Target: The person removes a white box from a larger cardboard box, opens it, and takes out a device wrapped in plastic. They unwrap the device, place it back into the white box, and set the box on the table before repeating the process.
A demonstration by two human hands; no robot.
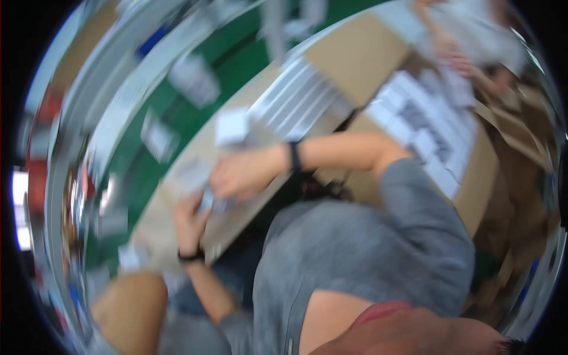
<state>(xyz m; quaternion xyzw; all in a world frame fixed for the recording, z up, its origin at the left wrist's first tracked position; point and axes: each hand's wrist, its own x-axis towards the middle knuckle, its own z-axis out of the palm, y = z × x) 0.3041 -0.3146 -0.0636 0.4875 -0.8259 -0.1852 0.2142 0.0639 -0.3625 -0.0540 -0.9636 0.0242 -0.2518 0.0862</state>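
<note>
Motion blur softens the whole view. My left hand (190, 220) and my right hand (244, 173) meet over a tan worktop (168, 234). Between their fingers is a small pale blue and grey item (208, 200), too smeared to name. My left fingers are closed around its near side, and my right hand bends down over it from above, hiding part of it. A small white box (232, 126) stands just beyond my right hand. A pale, flat piece (194, 176) lies close to my right knuckles.
A green conveyor belt (133, 198) with several white items runs along the left. White stacked boxes (302, 97) stand beyond my right forearm. To the right is an open carton (482, 177) filled with white boxes (423, 127). Another person's hands (458, 59) hold something pale over it.
</note>
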